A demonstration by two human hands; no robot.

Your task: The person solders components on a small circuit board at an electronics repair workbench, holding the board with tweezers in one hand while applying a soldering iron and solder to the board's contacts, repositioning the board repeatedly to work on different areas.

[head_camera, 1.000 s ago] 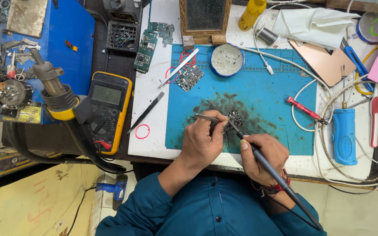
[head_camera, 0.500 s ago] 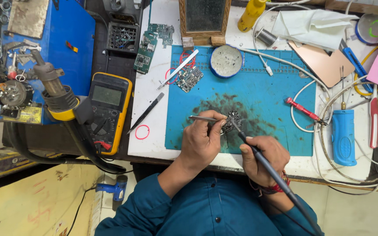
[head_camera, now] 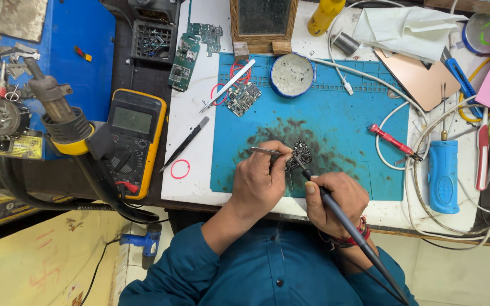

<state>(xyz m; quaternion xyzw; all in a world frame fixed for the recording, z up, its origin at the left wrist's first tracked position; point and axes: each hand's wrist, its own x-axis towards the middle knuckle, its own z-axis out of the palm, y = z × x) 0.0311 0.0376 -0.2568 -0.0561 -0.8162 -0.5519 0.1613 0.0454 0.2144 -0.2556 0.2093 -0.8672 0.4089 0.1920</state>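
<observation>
Two bare hands work over a blue rubbery mat (head_camera: 358,113), its matte surface smudged with a dark sooty patch near the middle; every place below is told from that mat.

Head view, the only one: the left hand (head_camera: 261,182) rests on the mat's near edge, its fingers pinched together on thin metal tweezers (head_camera: 267,151), whose bright steel tips lie just left of a small dark circuit board (head_camera: 300,154). That board, jagged in outline and studded with tiny parts, sits on the sooty patch at the mat's near middle. The right hand (head_camera: 336,199) rests just beside the left, fingers wrapped tight around a slim black soldering iron (head_camera: 341,215); its smooth tapering barrel runs back over the wrist, and its point touches or nearly touches the board, which of the two I cannot tell. A band of red thread circles that wrist.

At the mat's far edge lies a round shallow tin (head_camera: 292,74), grey and speckled inside. On its far left corner rest another bare board (head_camera: 243,97) and a white rod-like tool (head_camera: 228,85). Left of the mat, on the white bench, lie black pointed tweezers (head_camera: 185,143); further left sits a yellow-cased multimeter (head_camera: 134,141) with a grey screen. Right of the mat stands a blue ribbed plastic tool (head_camera: 443,175), and a red-handled screwdriver (head_camera: 391,139) lies at the mat's right edge amid looping white cables.
</observation>
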